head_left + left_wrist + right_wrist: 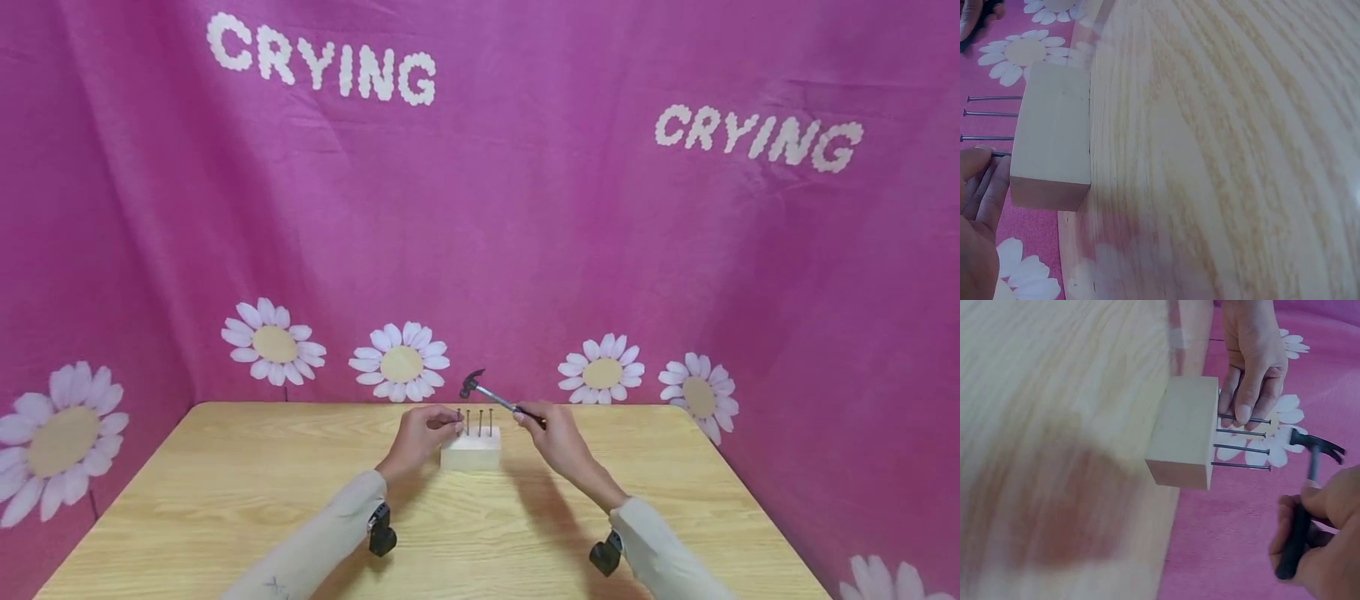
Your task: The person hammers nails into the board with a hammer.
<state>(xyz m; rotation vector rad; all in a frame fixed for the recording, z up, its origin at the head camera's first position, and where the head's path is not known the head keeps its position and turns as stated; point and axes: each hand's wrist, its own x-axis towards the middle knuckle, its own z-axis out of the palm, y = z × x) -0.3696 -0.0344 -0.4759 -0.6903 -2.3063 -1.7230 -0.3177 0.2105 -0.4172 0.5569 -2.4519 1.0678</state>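
Observation:
A pale wooden block (470, 457) sits on the table with several long nails (481, 423) standing upright in a row in its top. My left hand (417, 437) pinches the leftmost nail (1001, 154) between thumb and fingers, low on its shank near the block. To the right of the block, my right hand (558, 437) grips a small claw hammer (1299, 540) by its black handle. The hammer's dark head (471, 383) is raised above the nails, apart from them, with the claw pointing up and away in the head view.
The light wood-grain table (300, 467) carries the block near its far edge. Behind it hangs a pink cloth (480, 208) printed with white daisies and lettering. Black wrist cameras (382, 531) are strapped over both sleeves.

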